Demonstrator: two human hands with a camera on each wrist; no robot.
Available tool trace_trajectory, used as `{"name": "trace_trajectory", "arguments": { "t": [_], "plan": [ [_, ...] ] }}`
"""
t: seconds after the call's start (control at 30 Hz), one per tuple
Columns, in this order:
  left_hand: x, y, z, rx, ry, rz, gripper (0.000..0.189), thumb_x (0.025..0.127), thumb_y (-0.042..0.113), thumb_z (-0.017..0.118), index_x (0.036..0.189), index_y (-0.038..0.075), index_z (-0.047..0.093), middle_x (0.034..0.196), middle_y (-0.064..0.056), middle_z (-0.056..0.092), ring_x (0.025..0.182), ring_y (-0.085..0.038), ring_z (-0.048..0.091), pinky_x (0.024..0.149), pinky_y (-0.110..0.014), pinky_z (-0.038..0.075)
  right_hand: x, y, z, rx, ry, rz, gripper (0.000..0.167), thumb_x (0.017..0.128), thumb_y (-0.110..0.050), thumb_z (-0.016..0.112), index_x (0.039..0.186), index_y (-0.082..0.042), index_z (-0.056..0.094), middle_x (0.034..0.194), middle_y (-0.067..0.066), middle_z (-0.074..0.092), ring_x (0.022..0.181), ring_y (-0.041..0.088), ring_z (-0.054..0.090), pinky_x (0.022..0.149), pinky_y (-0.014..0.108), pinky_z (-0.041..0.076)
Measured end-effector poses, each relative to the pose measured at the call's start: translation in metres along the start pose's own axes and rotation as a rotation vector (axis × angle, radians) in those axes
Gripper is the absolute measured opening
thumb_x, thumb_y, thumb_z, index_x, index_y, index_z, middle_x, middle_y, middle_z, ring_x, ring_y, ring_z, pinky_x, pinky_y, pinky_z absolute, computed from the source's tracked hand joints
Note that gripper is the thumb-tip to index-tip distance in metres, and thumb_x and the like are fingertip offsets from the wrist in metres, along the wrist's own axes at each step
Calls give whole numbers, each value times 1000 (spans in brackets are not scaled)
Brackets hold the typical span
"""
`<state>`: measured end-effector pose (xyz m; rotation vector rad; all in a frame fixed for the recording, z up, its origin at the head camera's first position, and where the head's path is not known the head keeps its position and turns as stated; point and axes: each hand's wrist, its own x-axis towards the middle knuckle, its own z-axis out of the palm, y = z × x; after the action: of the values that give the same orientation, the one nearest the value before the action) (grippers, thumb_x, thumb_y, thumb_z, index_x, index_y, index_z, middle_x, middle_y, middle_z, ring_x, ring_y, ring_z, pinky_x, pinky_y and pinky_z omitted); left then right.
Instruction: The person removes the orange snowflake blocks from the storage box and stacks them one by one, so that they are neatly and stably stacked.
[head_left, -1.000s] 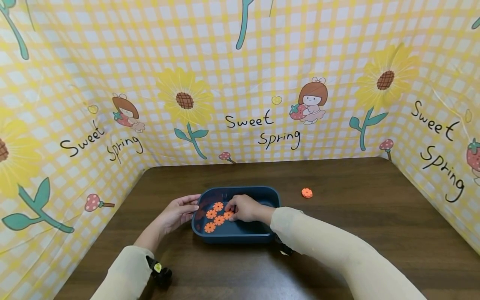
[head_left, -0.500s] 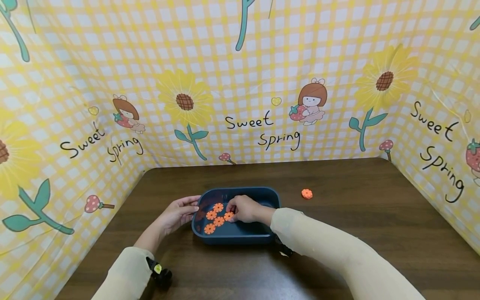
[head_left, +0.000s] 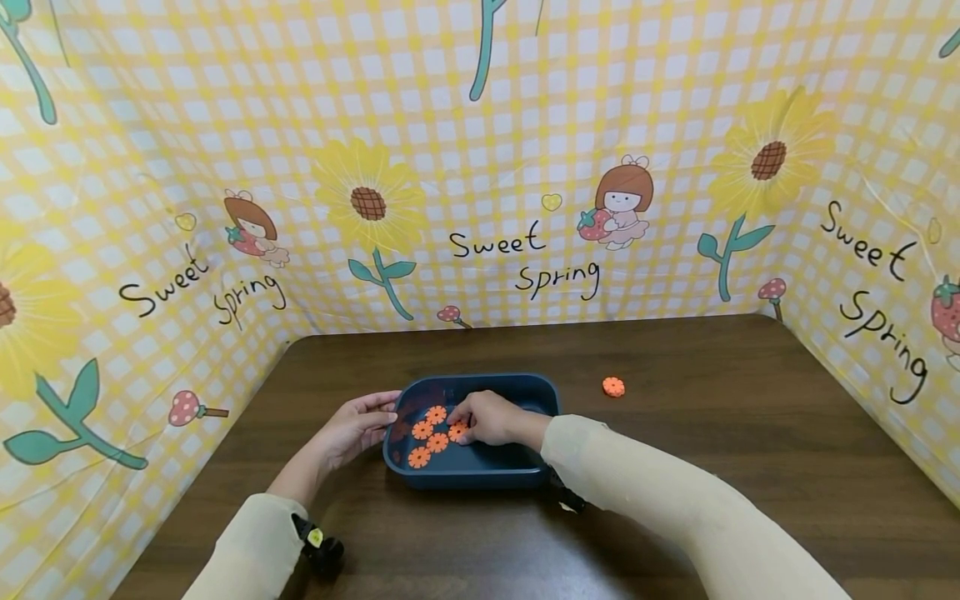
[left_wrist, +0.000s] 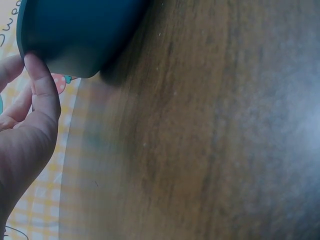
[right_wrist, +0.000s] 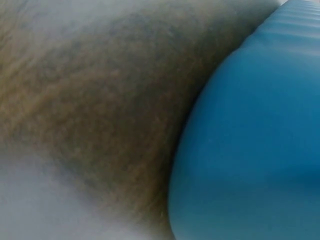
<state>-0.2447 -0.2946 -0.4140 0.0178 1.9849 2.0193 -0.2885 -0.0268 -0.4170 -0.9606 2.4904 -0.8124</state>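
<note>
A dark blue rectangular box stands on the table in the head view. Several orange flower-shaped discs lie in its left half. My right hand reaches inside and pinches one orange disc by its edge, the fingertips partly hiding it. At the box's left end my left hand holds the rim between thumb and fingers. The left wrist view shows that hand at the edge of the box. Only the box's outer wall and blurred table appear in the right wrist view; the right hand is out of it.
Another orange flower-shaped piece lies on the brown wooden table, to the right of the box. Yellow checked cloth with printed flowers hangs behind the table and along both sides.
The right fingers shift very slightly at the pinched disc. Both hands, the box and the other orange pieces stay where they were.
</note>
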Motion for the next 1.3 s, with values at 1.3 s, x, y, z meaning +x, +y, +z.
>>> {"name": "trace_trajectory", "arguments": {
  "t": [1.3],
  "plan": [
    [0, 0, 0, 4, -9, 8, 54, 95, 3, 61, 143, -5, 39, 122, -18, 56, 103, -22, 62, 91, -37, 51, -27, 5, -37, 33, 129, -181, 35, 91, -22, 70, 122, -7, 68, 97, -2, 56, 80, 12, 53, 70, 25, 48]
  ]
}}
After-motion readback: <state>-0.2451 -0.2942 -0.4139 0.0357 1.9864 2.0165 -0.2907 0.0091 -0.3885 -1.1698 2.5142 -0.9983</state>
